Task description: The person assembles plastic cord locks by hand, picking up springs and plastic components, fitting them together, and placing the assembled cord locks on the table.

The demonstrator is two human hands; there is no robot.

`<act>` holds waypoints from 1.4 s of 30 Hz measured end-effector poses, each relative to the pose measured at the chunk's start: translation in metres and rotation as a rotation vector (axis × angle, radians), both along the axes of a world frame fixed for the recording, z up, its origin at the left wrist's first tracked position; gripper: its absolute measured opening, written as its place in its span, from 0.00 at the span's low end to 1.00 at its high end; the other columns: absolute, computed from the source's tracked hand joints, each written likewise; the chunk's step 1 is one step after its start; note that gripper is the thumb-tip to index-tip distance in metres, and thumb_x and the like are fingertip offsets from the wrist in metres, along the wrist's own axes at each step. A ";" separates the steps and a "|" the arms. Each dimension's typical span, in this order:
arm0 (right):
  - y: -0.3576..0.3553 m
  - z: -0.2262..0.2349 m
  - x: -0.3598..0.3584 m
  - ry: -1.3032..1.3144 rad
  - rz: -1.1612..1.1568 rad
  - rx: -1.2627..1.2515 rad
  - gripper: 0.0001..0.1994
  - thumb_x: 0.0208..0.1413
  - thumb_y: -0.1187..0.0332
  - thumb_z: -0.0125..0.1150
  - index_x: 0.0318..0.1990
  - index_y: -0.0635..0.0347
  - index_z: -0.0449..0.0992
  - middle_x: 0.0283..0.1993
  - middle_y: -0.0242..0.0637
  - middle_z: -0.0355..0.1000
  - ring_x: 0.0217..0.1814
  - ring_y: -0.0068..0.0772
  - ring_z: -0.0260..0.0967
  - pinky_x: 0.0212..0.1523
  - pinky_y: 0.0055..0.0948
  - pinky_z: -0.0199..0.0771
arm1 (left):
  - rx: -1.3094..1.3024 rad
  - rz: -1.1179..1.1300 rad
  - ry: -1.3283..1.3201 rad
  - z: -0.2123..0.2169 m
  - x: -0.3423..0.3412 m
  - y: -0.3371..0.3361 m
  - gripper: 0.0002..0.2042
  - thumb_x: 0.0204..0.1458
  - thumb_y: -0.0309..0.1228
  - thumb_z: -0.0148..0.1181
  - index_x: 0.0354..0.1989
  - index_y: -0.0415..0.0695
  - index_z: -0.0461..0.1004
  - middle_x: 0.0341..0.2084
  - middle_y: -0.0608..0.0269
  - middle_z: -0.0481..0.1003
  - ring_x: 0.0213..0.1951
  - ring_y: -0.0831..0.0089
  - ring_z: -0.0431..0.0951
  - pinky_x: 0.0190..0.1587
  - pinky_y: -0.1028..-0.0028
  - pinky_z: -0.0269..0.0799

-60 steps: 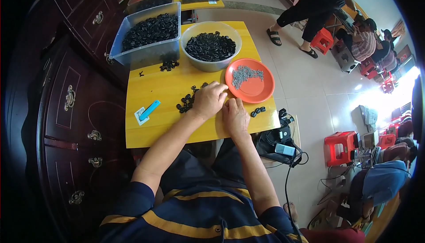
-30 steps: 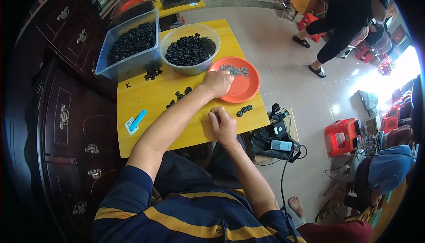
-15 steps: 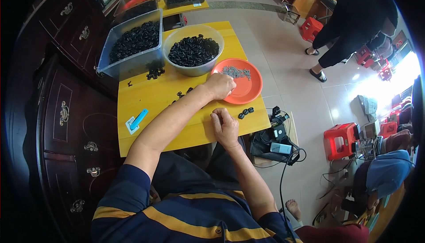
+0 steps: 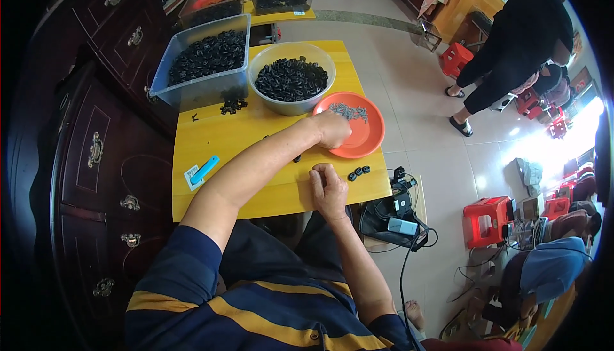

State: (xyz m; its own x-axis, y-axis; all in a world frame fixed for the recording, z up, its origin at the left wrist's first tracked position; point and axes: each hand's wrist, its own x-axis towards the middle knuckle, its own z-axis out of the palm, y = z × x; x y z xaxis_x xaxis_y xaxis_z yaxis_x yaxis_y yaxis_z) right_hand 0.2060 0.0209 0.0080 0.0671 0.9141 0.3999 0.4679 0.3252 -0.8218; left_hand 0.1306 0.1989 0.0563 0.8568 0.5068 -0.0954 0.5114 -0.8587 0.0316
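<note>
My left hand (image 4: 334,128) reaches across the yellow table (image 4: 224,136) and rests with curled fingers on the near rim of the orange plate (image 4: 371,135), which holds small grey metal bits (image 4: 350,112). I cannot see what its fingers pinch. My right hand (image 4: 327,188) lies loosely closed on the table's front edge, just left of a few small black rings (image 4: 358,172). A grey bowl (image 4: 292,82) full of black rings stands behind the plate. More black rings are partly hidden under my left forearm.
A clear plastic bin (image 4: 204,66) of black rings stands at the table's back left, with loose rings (image 4: 231,104) in front. A blue-handled tool (image 4: 203,170) lies near the left front. Dark wooden cabinet (image 4: 83,152) on the left. A standing person (image 4: 511,50), red stools and cables lie right.
My left hand moved from the black rings at the table's middle to the orange plate. My right hand slid back toward the front edge. The view shifted slightly.
</note>
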 end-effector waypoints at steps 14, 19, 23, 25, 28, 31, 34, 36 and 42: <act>0.001 0.000 0.001 -0.031 0.009 -0.025 0.05 0.59 0.69 0.63 0.38 0.58 0.73 0.29 0.42 0.76 0.28 0.44 0.76 0.30 0.37 0.74 | 0.047 -0.052 0.002 0.004 0.004 0.007 0.04 0.43 0.28 0.61 0.25 0.42 0.79 0.27 0.53 0.80 0.36 0.54 0.82 0.38 0.56 0.78; 0.000 -0.001 0.002 -0.017 0.003 -0.029 0.05 0.59 0.70 0.63 0.38 0.58 0.74 0.28 0.42 0.75 0.28 0.44 0.76 0.30 0.37 0.74 | 0.002 -0.068 0.060 0.012 0.007 0.007 0.05 0.44 0.28 0.59 0.27 0.40 0.78 0.27 0.50 0.79 0.36 0.51 0.81 0.38 0.55 0.77; 0.002 -0.002 0.000 0.022 0.012 -0.025 0.05 0.58 0.70 0.64 0.38 0.59 0.74 0.29 0.42 0.75 0.28 0.44 0.76 0.30 0.36 0.73 | -0.011 -0.027 -0.139 0.005 -0.005 0.004 0.07 0.45 0.28 0.58 0.30 0.39 0.76 0.26 0.50 0.79 0.34 0.49 0.80 0.37 0.55 0.75; 0.001 -0.005 0.000 0.048 0.018 -0.042 0.05 0.58 0.71 0.64 0.38 0.59 0.75 0.29 0.43 0.75 0.29 0.44 0.76 0.31 0.36 0.73 | -0.062 0.057 -0.541 0.009 -0.010 -0.003 0.05 0.46 0.25 0.56 0.31 0.39 0.72 0.26 0.51 0.77 0.29 0.52 0.78 0.34 0.59 0.74; 0.002 -0.004 0.004 0.054 0.003 -0.028 0.05 0.58 0.71 0.65 0.38 0.60 0.76 0.30 0.44 0.76 0.29 0.43 0.76 0.32 0.35 0.74 | -0.289 0.190 -0.826 0.032 -0.022 -0.034 0.03 0.48 0.22 0.55 0.31 0.39 0.70 0.24 0.56 0.74 0.27 0.63 0.74 0.33 0.67 0.71; 0.002 -0.006 0.006 0.078 -0.004 -0.008 0.05 0.57 0.71 0.65 0.39 0.60 0.77 0.30 0.44 0.76 0.30 0.41 0.76 0.33 0.34 0.74 | -0.366 0.247 -1.138 0.031 -0.044 -0.067 0.04 0.47 0.20 0.54 0.32 0.39 0.71 0.24 0.55 0.74 0.26 0.66 0.75 0.32 0.69 0.72; 0.003 -0.004 0.005 0.112 -0.007 -0.017 0.05 0.57 0.71 0.66 0.39 0.61 0.80 0.32 0.43 0.77 0.31 0.39 0.76 0.35 0.32 0.75 | -0.631 0.452 -1.302 0.006 -0.079 -0.097 0.04 0.54 0.21 0.54 0.36 0.39 0.75 0.25 0.72 0.73 0.27 0.85 0.69 0.30 0.79 0.68; 0.004 -0.003 0.005 0.114 0.022 0.004 0.05 0.57 0.72 0.65 0.39 0.61 0.80 0.33 0.44 0.77 0.33 0.41 0.76 0.37 0.32 0.75 | -0.684 0.532 -1.319 -0.006 -0.097 -0.119 0.05 0.55 0.21 0.54 0.37 0.39 0.76 0.26 0.73 0.72 0.27 0.87 0.69 0.30 0.81 0.67; 0.006 0.004 0.004 0.031 0.079 -0.006 0.06 0.58 0.76 0.61 0.42 0.63 0.80 0.35 0.40 0.77 0.35 0.31 0.75 0.40 0.26 0.74 | -0.630 0.760 -1.372 -0.026 -0.119 -0.166 0.08 0.58 0.18 0.52 0.38 0.37 0.79 0.30 0.71 0.74 0.24 0.87 0.66 0.28 0.82 0.64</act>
State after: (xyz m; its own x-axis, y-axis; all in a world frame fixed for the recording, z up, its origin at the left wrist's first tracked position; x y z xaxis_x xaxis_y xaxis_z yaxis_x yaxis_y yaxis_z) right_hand 0.2100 0.0265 0.0118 0.0071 0.9196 0.3928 0.4156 0.3546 -0.8376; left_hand 0.0116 0.0328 0.0301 0.0713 0.9896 0.1247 0.0800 -0.1303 0.9882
